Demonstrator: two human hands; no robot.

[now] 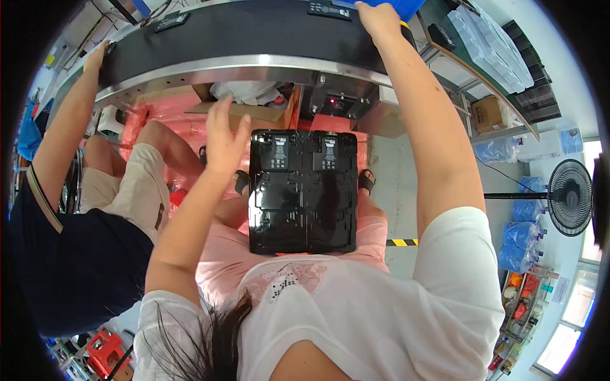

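A black moulded tray [302,209] lies on my lap, with two small black devices [304,152] set in its far compartments. My left hand [222,132] hovers just left of the tray's far corner, fingers spread and holding nothing. My right hand [377,19] reaches out over the black conveyor belt [241,32], beside a flat black device [329,9] and a blue bin [406,6]. Its fingers point away from me, so their grip is hidden.
A co-worker in a dark top sits at my left, with a hand [96,57] on the belt's edge. Another black device [171,21] lies on the belt. Cardboard and pink wrapping [184,120] sit under the conveyor. A standing fan [570,197] and blue bags are at the right.
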